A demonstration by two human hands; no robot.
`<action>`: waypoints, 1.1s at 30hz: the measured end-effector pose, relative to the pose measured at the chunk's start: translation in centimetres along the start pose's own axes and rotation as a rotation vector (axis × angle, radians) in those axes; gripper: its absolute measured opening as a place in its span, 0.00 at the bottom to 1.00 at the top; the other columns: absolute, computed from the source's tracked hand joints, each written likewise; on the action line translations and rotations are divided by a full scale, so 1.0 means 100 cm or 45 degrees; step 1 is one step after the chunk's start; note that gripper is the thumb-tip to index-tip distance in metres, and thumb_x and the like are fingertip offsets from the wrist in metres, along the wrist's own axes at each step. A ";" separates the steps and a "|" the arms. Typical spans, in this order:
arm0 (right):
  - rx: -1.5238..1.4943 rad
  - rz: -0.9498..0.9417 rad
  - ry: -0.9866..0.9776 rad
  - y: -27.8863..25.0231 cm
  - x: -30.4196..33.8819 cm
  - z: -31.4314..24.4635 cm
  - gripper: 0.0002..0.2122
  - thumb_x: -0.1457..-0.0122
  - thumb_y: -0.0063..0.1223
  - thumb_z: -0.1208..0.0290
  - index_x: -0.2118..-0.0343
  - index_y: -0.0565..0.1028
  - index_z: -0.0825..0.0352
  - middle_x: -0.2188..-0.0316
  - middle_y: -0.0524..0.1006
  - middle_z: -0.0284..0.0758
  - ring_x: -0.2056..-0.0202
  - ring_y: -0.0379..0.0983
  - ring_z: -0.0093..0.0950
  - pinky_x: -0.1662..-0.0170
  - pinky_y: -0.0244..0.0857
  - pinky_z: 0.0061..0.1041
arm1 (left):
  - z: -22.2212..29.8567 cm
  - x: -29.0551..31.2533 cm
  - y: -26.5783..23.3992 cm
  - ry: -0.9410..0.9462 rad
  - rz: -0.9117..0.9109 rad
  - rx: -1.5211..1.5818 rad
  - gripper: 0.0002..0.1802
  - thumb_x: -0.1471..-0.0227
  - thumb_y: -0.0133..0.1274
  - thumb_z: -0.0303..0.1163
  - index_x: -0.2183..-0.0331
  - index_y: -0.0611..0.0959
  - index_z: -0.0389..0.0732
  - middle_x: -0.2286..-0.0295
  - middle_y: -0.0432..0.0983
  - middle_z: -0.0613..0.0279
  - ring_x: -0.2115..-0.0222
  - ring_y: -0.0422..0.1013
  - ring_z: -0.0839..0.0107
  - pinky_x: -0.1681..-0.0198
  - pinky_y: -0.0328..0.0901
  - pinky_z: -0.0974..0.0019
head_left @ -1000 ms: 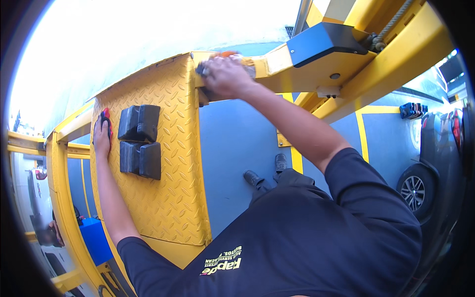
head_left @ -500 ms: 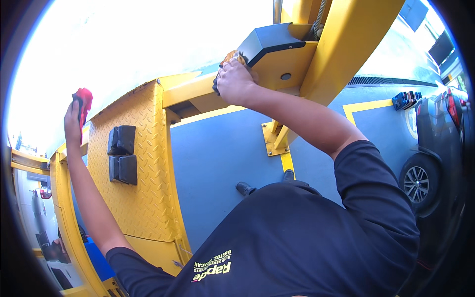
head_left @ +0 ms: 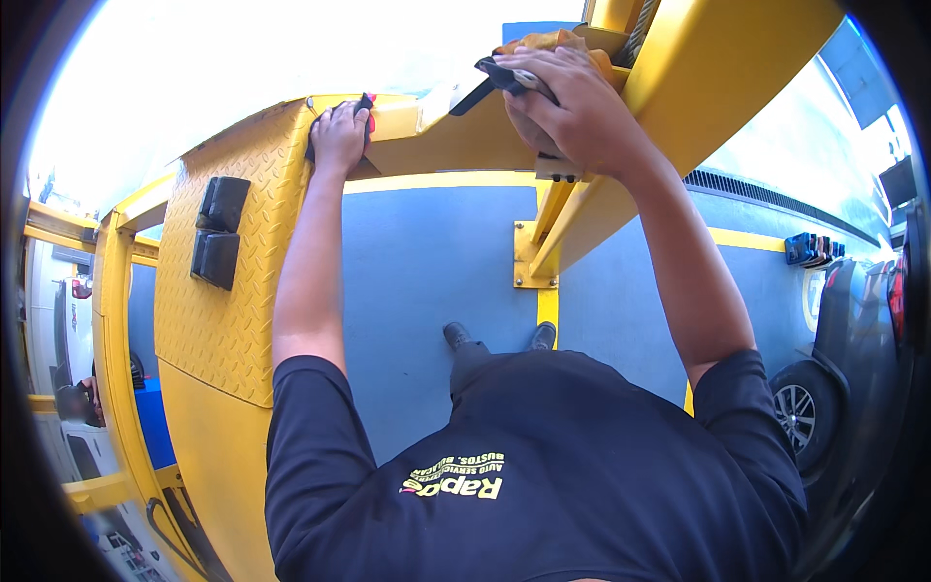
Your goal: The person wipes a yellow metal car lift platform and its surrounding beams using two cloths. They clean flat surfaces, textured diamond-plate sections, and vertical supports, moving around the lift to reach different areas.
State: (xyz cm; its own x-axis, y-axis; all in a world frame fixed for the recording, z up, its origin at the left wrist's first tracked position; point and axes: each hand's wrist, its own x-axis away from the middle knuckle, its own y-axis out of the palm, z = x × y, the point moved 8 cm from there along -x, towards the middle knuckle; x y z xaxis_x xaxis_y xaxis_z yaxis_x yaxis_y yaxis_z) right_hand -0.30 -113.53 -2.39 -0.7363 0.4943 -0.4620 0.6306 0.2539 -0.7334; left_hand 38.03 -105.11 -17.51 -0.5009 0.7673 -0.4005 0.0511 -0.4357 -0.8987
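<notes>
My left hand [head_left: 339, 138] is closed on a red and black cloth [head_left: 369, 105], pressed to the yellow beam [head_left: 396, 122] where it meets the yellow diamond-plate platform [head_left: 262, 213]. Farther right along that beam, beside the thick slanted yellow member [head_left: 722, 68], my right hand [head_left: 577, 109] grips a bunched orange-brown cloth [head_left: 545, 41]. A black piece [head_left: 509, 78] shows by its fingers; whether it belongs to the cloth I cannot tell. My right hand and the cloth hide much of the dark cover on the beam.
Two black blocks [head_left: 219, 231] sit on the platform. A bolted yellow base plate [head_left: 525, 257] stands on the blue floor [head_left: 427, 262] near my shoes. On the right are a dark vehicle [head_left: 849, 330] and a row of blue and black items [head_left: 813, 249]. A blue box [head_left: 152, 422] is left.
My left hand has come right, from beyond the platform onto the beam, with the red and black cloth. My right hand has moved right and up along the beam with the orange-brown cloth.
</notes>
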 end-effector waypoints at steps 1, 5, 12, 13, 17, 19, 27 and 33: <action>-0.284 -0.076 0.099 -0.005 0.021 -0.003 0.18 0.28 0.53 0.60 0.41 0.79 0.62 0.49 0.82 0.41 0.50 0.80 0.34 0.44 0.71 0.33 | 0.004 0.001 0.010 -0.034 -0.041 -0.061 0.31 0.28 0.39 0.55 0.38 0.79 0.46 0.39 0.75 0.54 0.33 0.63 0.51 0.30 0.53 0.47; -0.966 -0.415 0.667 0.043 0.145 0.037 0.19 0.23 0.48 0.56 0.46 0.76 0.68 0.64 0.78 0.29 0.58 0.75 0.19 0.52 0.71 0.24 | 0.038 0.007 0.026 -0.019 -0.031 -0.003 0.34 0.27 0.34 0.58 0.34 0.77 0.49 0.34 0.71 0.64 0.30 0.60 0.56 0.27 0.46 0.45; -1.034 -0.363 1.341 0.105 0.290 0.089 0.17 0.22 0.46 0.57 0.48 0.75 0.69 0.61 0.79 0.33 0.58 0.75 0.22 0.49 0.71 0.28 | 0.198 0.057 -0.007 0.114 0.252 1.157 0.32 0.26 0.35 0.48 0.32 0.73 0.41 0.32 0.68 0.52 0.30 0.59 0.53 0.27 0.48 0.53; -1.041 -0.338 1.351 0.106 0.292 0.088 0.17 0.22 0.45 0.57 0.48 0.75 0.69 0.61 0.80 0.33 0.58 0.75 0.22 0.49 0.71 0.28 | 0.209 0.055 -0.022 0.168 0.277 1.176 0.32 0.26 0.35 0.47 0.32 0.73 0.40 0.32 0.67 0.51 0.30 0.59 0.51 0.27 0.48 0.53; -0.905 -0.390 1.346 0.120 0.266 0.090 0.18 0.21 0.44 0.57 0.47 0.75 0.69 0.62 0.79 0.31 0.60 0.74 0.19 0.51 0.71 0.24 | 0.275 0.037 -0.077 0.423 0.307 1.111 0.29 0.29 0.45 0.46 0.32 0.73 0.46 0.33 0.68 0.53 0.31 0.61 0.51 0.28 0.55 0.52; -0.940 -0.448 1.349 0.126 0.228 0.070 0.18 0.22 0.44 0.58 0.47 0.75 0.70 0.62 0.79 0.32 0.60 0.73 0.20 0.51 0.70 0.24 | 0.295 0.019 -0.055 0.711 0.382 0.945 0.38 0.35 0.56 0.46 0.29 0.67 0.48 0.31 0.63 0.50 0.29 0.54 0.43 0.30 0.54 0.37; -0.589 0.423 0.795 0.055 0.146 0.040 0.15 0.29 0.55 0.70 0.44 0.76 0.72 0.53 0.82 0.39 0.59 0.81 0.26 0.54 0.73 0.25 | 0.191 0.035 -0.021 0.680 0.274 1.086 0.31 0.30 0.46 0.50 0.32 0.73 0.47 0.33 0.70 0.58 0.32 0.64 0.52 0.28 0.56 0.50; -0.064 1.206 0.068 0.031 0.072 0.029 0.15 0.36 0.66 0.72 0.52 0.72 0.69 0.66 0.74 0.32 0.66 0.71 0.24 0.61 0.67 0.23 | 0.111 0.022 0.019 0.369 -0.077 0.151 0.33 0.26 0.35 0.55 0.33 0.76 0.48 0.37 0.74 0.58 0.33 0.65 0.55 0.29 0.51 0.52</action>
State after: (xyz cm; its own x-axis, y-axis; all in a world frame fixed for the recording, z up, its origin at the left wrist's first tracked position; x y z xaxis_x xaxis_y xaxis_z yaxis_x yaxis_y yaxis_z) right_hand -4.34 -111.62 -9.49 0.0983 0.5501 -0.8293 0.9704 -0.2376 -0.0425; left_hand 27.41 -109.45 -18.12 -0.2323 0.8883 -0.3963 -0.0811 -0.4237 -0.9022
